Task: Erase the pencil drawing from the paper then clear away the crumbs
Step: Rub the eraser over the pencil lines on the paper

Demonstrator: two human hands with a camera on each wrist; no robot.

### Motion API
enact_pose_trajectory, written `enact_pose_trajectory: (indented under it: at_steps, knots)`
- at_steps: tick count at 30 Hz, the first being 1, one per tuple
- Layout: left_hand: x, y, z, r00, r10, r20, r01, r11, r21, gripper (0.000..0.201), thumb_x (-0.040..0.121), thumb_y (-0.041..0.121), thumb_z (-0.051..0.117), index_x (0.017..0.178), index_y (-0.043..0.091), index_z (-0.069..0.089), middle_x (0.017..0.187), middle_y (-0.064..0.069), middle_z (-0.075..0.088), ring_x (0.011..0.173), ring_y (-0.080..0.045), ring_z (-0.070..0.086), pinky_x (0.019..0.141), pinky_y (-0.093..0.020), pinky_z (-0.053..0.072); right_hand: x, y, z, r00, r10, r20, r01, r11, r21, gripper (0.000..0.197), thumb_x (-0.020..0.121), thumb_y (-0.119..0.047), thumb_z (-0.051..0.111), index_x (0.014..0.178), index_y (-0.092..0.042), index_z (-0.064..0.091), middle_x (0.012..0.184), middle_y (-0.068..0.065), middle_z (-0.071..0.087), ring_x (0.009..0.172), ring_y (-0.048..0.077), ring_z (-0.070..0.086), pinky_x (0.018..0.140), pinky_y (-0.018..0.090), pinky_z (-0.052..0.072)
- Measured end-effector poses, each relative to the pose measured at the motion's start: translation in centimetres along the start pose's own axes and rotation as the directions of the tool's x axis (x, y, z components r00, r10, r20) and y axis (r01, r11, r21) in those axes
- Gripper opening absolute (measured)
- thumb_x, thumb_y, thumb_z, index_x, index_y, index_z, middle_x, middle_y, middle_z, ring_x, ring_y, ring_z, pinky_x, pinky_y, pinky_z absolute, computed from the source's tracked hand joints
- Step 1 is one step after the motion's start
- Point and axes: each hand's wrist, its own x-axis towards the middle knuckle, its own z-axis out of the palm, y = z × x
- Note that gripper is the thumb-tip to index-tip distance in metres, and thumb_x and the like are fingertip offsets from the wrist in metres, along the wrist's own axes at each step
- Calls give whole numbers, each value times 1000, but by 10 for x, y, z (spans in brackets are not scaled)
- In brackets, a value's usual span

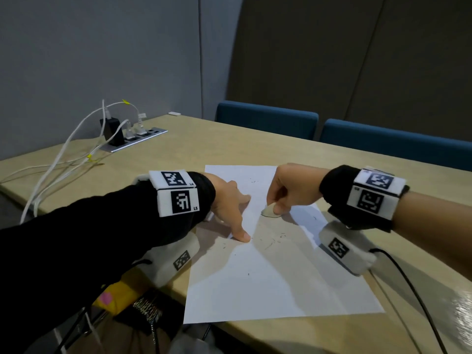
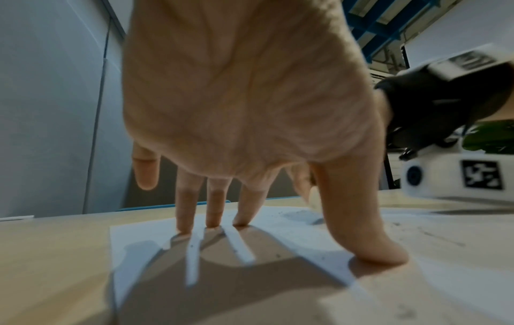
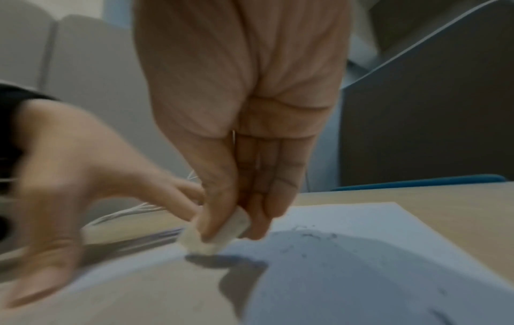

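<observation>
A white sheet of paper lies on the wooden table, speckled with dark eraser crumbs near its middle. My left hand is spread with straight fingers and the thumb tip pressing the sheet's left part; in the left wrist view its fingertips rest on the paper. My right hand pinches a white eraser between thumb and fingers, its lower end on or just above the paper. The right wrist view shows the eraser over the paper, with crumbs beside it.
A power strip with plugs and white cables sits at the table's back left. Two blue chairs stand behind the far edge. A black cable runs from my right wrist across the table's right side.
</observation>
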Motion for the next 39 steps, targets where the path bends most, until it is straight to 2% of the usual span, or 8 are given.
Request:
enact_pose_trajectory:
  at_steps: [3,8,13,21,23,26,31,39]
  knots:
    - [-3,5,1,998,68,-15,-68,997,-28,92,79,62,58,148,42,0,157,5,0,139,-25,27,110,-41,30,4,4,3,1000,21,-6,-21,1000,-10,13,83,-18,69,94,-13,74,87,-1,73,66,4,55,82,25,50]
    - [-2,10,7,998,61,12,-62,998,24,106,71,77,51,148,39,-12,158,10,-14,147,-20,6,118,-46,12,-8,-1,7,1000,-16,3,16,1000,-16,10,82,-21,69,89,-20,75,81,-5,72,68,5,57,82,25,53]
    - [-1,10,9,999,48,13,-49,997,65,109,69,82,48,147,40,-15,158,10,-15,146,-22,8,117,-47,9,-38,-8,16,995,-78,68,78,997,6,8,81,-20,70,87,-22,75,74,-7,71,63,2,57,69,14,47]
    - [-4,12,7,999,26,22,-28,997,71,107,71,81,47,147,39,-16,157,8,-17,147,-21,3,118,-46,6,-18,-3,8,1000,-8,-10,8,999,-44,21,83,-20,68,64,-29,63,58,-15,59,57,3,52,66,18,42]
    - [-3,12,7,999,26,23,-28,997,66,107,71,81,46,147,39,-16,157,9,-17,147,-22,4,118,-45,8,-31,-7,14,999,-41,33,42,999,-29,6,82,-20,69,78,-23,72,68,-11,68,61,4,55,68,17,46]
    - [-2,11,7,999,31,31,-33,999,34,107,71,80,49,147,40,-15,157,10,-18,146,-23,9,117,-45,14,-42,-7,12,996,-43,74,44,999,-5,12,82,-20,70,93,-21,74,82,-5,73,69,4,60,75,18,50]
    - [5,3,11,998,54,31,-54,999,6,115,61,86,49,145,42,-16,157,12,-18,145,-20,18,115,-48,20,-25,24,-18,972,107,-208,-79,987,139,9,82,-21,70,89,-16,73,79,0,72,65,6,58,71,19,49]
    - [11,2,10,998,70,8,-70,997,-14,120,58,85,54,148,36,-7,154,12,0,138,-22,25,108,-46,33,0,39,-13,956,186,-228,-158,978,137,14,80,-21,72,93,-16,72,78,2,71,64,7,57,74,22,49]
